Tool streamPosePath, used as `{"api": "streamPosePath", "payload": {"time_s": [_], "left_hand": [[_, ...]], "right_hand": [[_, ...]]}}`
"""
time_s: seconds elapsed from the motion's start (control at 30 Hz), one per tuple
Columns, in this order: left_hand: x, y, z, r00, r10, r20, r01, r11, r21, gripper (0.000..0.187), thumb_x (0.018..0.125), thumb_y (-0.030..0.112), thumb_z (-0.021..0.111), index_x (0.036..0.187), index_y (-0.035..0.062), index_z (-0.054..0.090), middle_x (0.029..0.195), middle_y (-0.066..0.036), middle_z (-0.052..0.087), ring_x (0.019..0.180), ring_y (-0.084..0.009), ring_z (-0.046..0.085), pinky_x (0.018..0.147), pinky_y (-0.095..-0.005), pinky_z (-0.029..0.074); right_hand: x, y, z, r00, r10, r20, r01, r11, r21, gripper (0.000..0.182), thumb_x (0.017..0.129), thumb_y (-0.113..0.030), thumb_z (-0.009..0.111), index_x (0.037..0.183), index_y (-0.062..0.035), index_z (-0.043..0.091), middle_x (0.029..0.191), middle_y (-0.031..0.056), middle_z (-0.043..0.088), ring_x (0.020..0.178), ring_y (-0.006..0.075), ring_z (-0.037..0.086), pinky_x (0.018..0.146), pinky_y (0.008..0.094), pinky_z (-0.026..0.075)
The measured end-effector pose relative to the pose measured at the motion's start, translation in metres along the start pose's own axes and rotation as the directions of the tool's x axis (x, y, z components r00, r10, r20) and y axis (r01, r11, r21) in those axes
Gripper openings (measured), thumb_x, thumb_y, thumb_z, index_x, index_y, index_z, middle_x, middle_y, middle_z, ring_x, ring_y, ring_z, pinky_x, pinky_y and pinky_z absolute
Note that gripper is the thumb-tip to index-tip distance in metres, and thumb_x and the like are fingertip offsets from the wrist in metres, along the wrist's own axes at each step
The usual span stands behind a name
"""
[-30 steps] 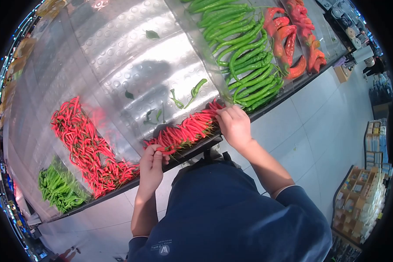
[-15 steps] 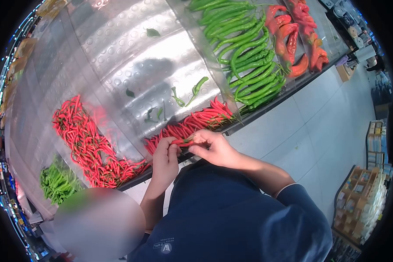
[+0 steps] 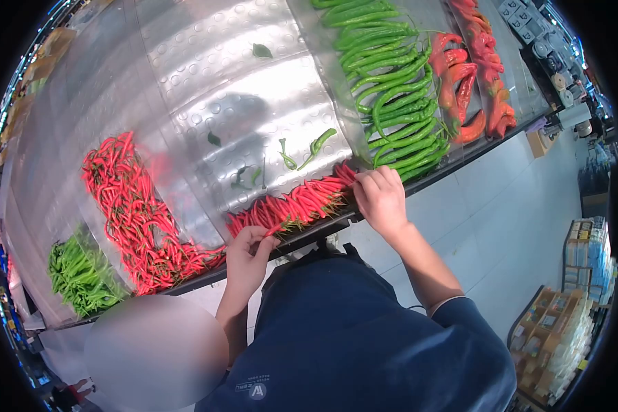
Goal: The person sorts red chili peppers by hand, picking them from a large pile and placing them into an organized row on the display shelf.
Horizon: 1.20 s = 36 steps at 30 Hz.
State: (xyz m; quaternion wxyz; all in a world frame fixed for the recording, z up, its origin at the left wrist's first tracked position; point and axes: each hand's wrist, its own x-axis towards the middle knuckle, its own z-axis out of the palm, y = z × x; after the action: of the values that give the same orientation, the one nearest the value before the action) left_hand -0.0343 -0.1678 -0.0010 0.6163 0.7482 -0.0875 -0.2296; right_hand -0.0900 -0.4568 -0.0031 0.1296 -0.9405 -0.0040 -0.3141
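The only mark that can be made out is a small white round logo with a letter "A" inside it, printed on the dark blue shirt (image 3: 364, 343) near its lower edge, with a line of tiny white lettering above it that is too small to read. Packages on the shop shelves at right (image 3: 563, 329) are too blurred to read.

You wear a dark navy short-sleeved top with a small round white logo and lettering near the hem. Your forearms and both hands are bare, without gloves.
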Motion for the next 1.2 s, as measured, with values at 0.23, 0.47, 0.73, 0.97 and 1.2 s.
{"api": "streamPosePath", "payload": {"time_s": [0.23, 0.47, 0.73, 0.97, 1.2], "left_hand": [[-0.005, 0.014, 0.001, 0.994, -0.046, 0.104, 0.071, 0.964, -0.255, 0.004, 0.097, -0.001, 0.054, 0.101, -0.0008, 0.055, 0.1, -0.017, 0.072, 0.083, -0.0132, 0.066, 0.077, -0.027, 0.053], [-0.006, 0.007, 0.006, 0.986, -0.034, 0.166, 0.069, 0.974, -0.214, 0.011, 0.097, 0.003, 0.058, 0.107, -0.0014, 0.059, 0.088, -0.006, 0.068, 0.079, -0.0102, 0.063, 0.072, -0.0247, 0.052], [-0.013, 0.017, 0.012, 0.986, -0.028, 0.163, 0.055, 0.985, -0.163, 0.012, 0.097, 0.005, 0.061, 0.106, -0.0019, 0.063, 0.084, -0.004, 0.067, 0.072, -0.0072, 0.059, 0.065, -0.0217, 0.048], [-0.014, 0.015, 0.015, 0.986, -0.029, 0.163, 0.052, 0.989, -0.141, 0.015, 0.099, 0.008, 0.059, 0.11, -0.0021, 0.063, 0.086, -0.006, 0.068, 0.072, -0.0073, 0.06, 0.065, -0.0214, 0.048], [-0.015, 0.01, -0.018, 0.995, 0.099, -0.01, -0.099, 0.972, -0.212, 0.022, 0.106, 0.012, 0.043, 0.112, 0.0001, 0.06, 0.091, -0.006, 0.067, 0.072, -0.0071, 0.057, 0.066, -0.0219, 0.047]], "right_hand": [[-0.003, -0.011, 0.006, 0.992, -0.046, 0.12, 0.055, 0.996, -0.077, 0.029, 0.07, -0.006, 0.069, 0.098, -0.0011, 0.067, 0.097, 0.0108, 0.062, 0.089, 0.029, 0.055, 0.078, 0.0412, 0.043], [0.009, -0.07, -0.017, 0.986, -0.115, 0.118, 0.042, 0.867, 0.497, 0.037, 0.07, -0.007, 0.069, 0.107, -0.0014, 0.067, 0.105, 0.0119, 0.063, 0.1, 0.0309, 0.057, 0.086, 0.0425, 0.043], [-0.004, -0.069, -0.01, 0.952, -0.183, 0.244, 0.047, 0.878, 0.476, 0.036, 0.078, -0.011, 0.073, 0.111, -0.0019, 0.066, 0.084, 0.0083, 0.064, 0.078, 0.0249, 0.06, 0.073, 0.038, 0.046], [-0.006, -0.073, -0.003, 0.929, -0.365, 0.065, 0.285, 0.816, 0.503, 0.025, 0.078, -0.006, 0.076, 0.101, 0.0, 0.068, 0.084, 0.0089, 0.068, 0.071, 0.0251, 0.064, 0.066, 0.0361, 0.051], [0.009, -0.041, -0.005, 0.998, 0.055, -0.027, -0.056, 0.998, -0.03, 0.011, 0.077, -0.006, 0.072, 0.086, -0.0028, 0.066, 0.073, 0.0106, 0.063, 0.063, 0.028, 0.062, 0.057, 0.038, 0.051]]}}
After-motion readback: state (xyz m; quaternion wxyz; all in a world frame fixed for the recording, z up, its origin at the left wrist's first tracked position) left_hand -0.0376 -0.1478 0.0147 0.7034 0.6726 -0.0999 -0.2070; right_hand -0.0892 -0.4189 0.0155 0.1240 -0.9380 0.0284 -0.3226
